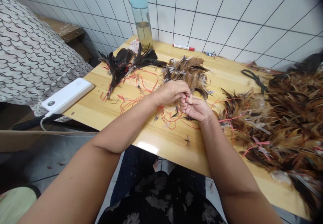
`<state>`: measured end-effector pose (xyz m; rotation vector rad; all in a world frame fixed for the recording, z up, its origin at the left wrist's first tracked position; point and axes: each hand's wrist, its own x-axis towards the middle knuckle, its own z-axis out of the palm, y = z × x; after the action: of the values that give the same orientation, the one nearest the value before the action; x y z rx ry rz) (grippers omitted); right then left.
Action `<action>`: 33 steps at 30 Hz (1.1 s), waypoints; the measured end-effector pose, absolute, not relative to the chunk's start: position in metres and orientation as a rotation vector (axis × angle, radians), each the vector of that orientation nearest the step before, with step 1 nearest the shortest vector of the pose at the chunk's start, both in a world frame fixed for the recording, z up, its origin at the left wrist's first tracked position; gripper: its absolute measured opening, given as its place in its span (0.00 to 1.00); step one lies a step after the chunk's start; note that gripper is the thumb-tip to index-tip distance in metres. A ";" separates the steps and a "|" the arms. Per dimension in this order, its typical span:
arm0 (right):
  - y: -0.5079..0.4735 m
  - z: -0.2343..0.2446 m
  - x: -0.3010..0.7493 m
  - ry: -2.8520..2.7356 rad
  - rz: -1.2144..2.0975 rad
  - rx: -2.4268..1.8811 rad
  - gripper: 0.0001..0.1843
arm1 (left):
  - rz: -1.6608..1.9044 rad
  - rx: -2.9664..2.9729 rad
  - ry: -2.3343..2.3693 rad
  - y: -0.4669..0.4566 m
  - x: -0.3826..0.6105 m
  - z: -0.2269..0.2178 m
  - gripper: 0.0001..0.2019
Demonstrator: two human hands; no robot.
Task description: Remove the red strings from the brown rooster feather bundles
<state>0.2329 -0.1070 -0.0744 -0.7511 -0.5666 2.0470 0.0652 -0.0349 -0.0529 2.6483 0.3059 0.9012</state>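
My left hand (171,92) and my right hand (196,108) meet over the middle of the wooden table (156,139). Both are closed in a pinch on a piece of red thread (186,97) held between their fingertips. More loose red thread (141,96) lies tangled on the wood under and left of my hands. A small heap of brown feathers (188,71) sits just behind my hands. A bunch of black feathers (126,62) lies at the far left. A big pile of brown feathers (282,123) covers the right side.
A water bottle with a teal lid (141,17) stands at the back by the tiled wall. A red and white marker (183,47) lies near it. Black scissors (253,77) rest at the back right. A white power bank (67,96) sits at the left table edge.
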 end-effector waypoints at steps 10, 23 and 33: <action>-0.108 -0.072 0.231 -0.623 2.018 -0.776 0.09 | 0.873 2.310 0.524 -0.043 0.066 -0.049 0.05; -0.106 -0.077 0.230 -0.597 1.919 -0.706 0.11 | 0.997 1.705 0.607 -0.054 0.079 -0.058 0.06; -0.105 -0.074 0.229 -0.495 1.991 -0.722 0.07 | 0.880 1.550 0.596 -0.050 0.076 -0.057 0.05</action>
<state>0.2290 -0.1052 -0.0741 -0.7224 -0.4946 1.9910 0.0762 -0.0502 -0.0569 1.5501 0.5957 0.8796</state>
